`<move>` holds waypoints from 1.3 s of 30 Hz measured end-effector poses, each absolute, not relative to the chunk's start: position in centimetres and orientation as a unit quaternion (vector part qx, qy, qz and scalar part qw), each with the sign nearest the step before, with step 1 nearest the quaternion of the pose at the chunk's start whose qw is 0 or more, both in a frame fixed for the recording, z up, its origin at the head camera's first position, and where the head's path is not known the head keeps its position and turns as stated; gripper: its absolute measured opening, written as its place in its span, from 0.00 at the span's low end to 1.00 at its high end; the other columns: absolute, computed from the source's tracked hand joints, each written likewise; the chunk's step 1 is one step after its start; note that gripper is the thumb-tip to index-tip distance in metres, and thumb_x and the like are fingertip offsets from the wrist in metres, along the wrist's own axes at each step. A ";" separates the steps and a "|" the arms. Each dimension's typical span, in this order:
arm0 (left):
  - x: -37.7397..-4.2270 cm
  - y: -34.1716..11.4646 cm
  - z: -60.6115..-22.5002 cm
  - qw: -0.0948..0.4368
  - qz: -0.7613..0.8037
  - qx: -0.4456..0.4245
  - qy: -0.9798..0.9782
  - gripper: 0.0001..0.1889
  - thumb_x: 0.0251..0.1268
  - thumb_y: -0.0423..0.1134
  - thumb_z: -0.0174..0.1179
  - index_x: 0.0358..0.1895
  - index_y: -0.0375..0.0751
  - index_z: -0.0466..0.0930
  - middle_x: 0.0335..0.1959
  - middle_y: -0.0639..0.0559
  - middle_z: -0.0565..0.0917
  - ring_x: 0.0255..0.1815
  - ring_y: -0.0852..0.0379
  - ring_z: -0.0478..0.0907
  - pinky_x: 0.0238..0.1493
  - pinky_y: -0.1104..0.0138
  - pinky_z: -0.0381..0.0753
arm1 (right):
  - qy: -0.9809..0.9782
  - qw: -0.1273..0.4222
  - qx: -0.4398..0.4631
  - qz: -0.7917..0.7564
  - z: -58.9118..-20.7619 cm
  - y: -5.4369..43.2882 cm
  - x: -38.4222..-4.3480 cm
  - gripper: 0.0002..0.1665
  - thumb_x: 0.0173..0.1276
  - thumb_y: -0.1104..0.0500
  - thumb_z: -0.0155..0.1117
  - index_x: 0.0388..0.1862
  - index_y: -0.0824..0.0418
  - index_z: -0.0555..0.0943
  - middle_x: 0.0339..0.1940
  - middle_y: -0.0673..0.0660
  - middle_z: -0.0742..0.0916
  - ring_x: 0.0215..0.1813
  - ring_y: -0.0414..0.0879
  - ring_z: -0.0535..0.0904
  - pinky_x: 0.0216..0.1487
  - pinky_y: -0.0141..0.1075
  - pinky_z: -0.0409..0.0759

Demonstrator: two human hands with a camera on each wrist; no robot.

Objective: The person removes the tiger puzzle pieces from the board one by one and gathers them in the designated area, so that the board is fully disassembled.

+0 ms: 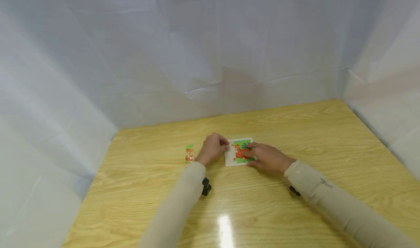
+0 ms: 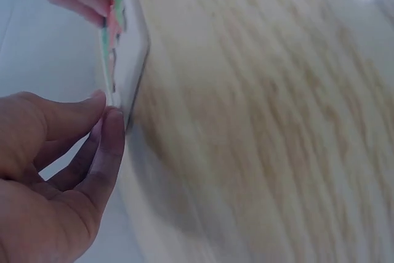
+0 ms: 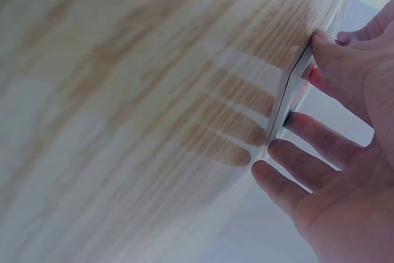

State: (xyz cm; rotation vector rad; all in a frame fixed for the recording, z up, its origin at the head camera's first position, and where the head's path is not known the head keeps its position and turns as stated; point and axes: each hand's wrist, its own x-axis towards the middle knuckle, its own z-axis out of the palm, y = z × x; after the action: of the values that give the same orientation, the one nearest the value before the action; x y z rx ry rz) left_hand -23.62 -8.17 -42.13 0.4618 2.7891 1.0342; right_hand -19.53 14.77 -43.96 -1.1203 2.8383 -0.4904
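Note:
A flat picture puzzle board (image 1: 230,158) with a white border lies on the wooden table, showing an orange tiger on green. At its left side my left hand (image 1: 212,148) pinches the edge between thumb and fingertips; in the left wrist view that hand (image 2: 58,158) meets the board's corner (image 2: 134,47). Over the right side is my right hand (image 1: 269,157), fingers spread and fairly straight, touching the picture and edge. The right wrist view shows this hand (image 3: 345,164) with fingertips along the board's rim (image 3: 280,112). Fingers cover part of the picture.
Left of my left hand, a puzzle piece (image 1: 189,154) with a tiger face on green lies on the table (image 1: 147,189); my wrist partly hides the area below it. Pale sheeting (image 1: 197,51) hangs behind the table and at both sides.

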 end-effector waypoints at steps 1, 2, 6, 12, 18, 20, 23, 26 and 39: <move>-23.7 -8.0 -42.3 0.067 0.341 0.152 0.925 0.06 0.69 0.30 0.64 0.43 0.31 0.88 0.40 0.42 0.88 0.41 0.51 0.83 0.45 0.60 0.83 | 0.918 0.025 -0.363 -0.158 -44.0 14.8 -19.6 0.24 0.69 0.54 0.71 0.61 0.63 0.83 0.65 0.70 0.79 0.66 0.63 0.76 0.59 0.53 0.79; -23.8 -7.7 -42.5 0.069 0.341 0.151 0.925 0.06 0.69 0.30 0.65 0.43 0.31 0.88 0.40 0.42 0.88 0.41 0.51 0.83 0.44 0.61 0.83 | 0.918 0.025 -0.364 -0.157 -44.0 14.7 -19.6 0.24 0.69 0.54 0.71 0.61 0.63 0.84 0.65 0.70 0.79 0.66 0.63 0.76 0.59 0.53 0.79; -24.0 -7.1 -42.7 0.074 0.346 0.142 0.924 0.06 0.69 0.31 0.65 0.43 0.32 0.88 0.41 0.43 0.88 0.40 0.52 0.83 0.44 0.62 0.83 | 0.918 0.025 -0.363 -0.155 -44.0 14.8 -19.6 0.24 0.69 0.54 0.71 0.60 0.64 0.84 0.65 0.69 0.79 0.66 0.62 0.76 0.58 0.52 0.79; -24.1 -6.5 -42.6 0.079 0.353 0.120 0.925 0.04 0.68 0.31 0.66 0.40 0.34 0.89 0.37 0.45 0.88 0.36 0.54 0.81 0.40 0.64 0.82 | 0.918 0.026 -0.362 -0.161 -44.1 14.8 -19.6 0.24 0.69 0.54 0.71 0.60 0.64 0.84 0.65 0.70 0.79 0.65 0.63 0.76 0.58 0.53 0.80; -24.1 -6.1 -42.5 0.079 0.354 0.105 0.926 0.05 0.67 0.32 0.66 0.37 0.33 0.89 0.34 0.45 0.88 0.31 0.56 0.79 0.33 0.67 0.78 | 0.916 0.018 -0.366 -0.163 -44.1 14.9 -19.5 0.24 0.68 0.55 0.72 0.60 0.64 0.84 0.65 0.70 0.79 0.64 0.62 0.78 0.56 0.52 0.80; -24.1 -6.0 -42.5 0.080 0.354 0.100 0.927 0.05 0.67 0.32 0.66 0.37 0.33 0.89 0.34 0.45 0.88 0.31 0.55 0.79 0.31 0.68 0.77 | 0.916 0.018 -0.367 -0.162 -44.1 15.0 -19.5 0.24 0.68 0.55 0.72 0.60 0.65 0.84 0.64 0.70 0.79 0.63 0.62 0.78 0.56 0.52 0.80; -24.2 -5.8 -42.6 0.081 0.348 0.093 0.929 0.05 0.68 0.32 0.65 0.36 0.34 0.89 0.35 0.45 0.88 0.31 0.56 0.79 0.31 0.68 0.76 | 0.915 0.017 -0.368 -0.161 -44.2 15.0 -19.5 0.24 0.68 0.56 0.72 0.60 0.65 0.84 0.64 0.70 0.80 0.63 0.62 0.78 0.56 0.52 0.81; -24.3 -5.7 -42.8 0.084 0.343 0.090 0.931 0.06 0.68 0.31 0.64 0.35 0.34 0.89 0.36 0.45 0.88 0.31 0.56 0.80 0.30 0.68 0.77 | 0.916 0.019 -0.365 -0.166 -44.2 15.0 -19.5 0.24 0.68 0.56 0.72 0.60 0.65 0.84 0.64 0.70 0.80 0.63 0.62 0.78 0.56 0.52 0.81; -24.2 -5.5 -42.2 0.107 0.326 0.074 0.936 0.08 0.71 0.32 0.60 0.34 0.35 0.87 0.38 0.45 0.87 0.29 0.56 0.77 0.27 0.68 0.73 | 0.916 0.027 -0.358 -0.179 -44.2 15.0 -19.4 0.24 0.68 0.57 0.72 0.60 0.66 0.83 0.65 0.71 0.78 0.61 0.63 0.80 0.53 0.50 0.82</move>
State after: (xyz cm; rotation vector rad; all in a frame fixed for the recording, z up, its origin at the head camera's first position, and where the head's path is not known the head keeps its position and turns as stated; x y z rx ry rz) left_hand -24.19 -5.50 -42.25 0.2173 2.7571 0.9615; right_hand -19.39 14.97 -44.16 -1.1068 2.8282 -0.5514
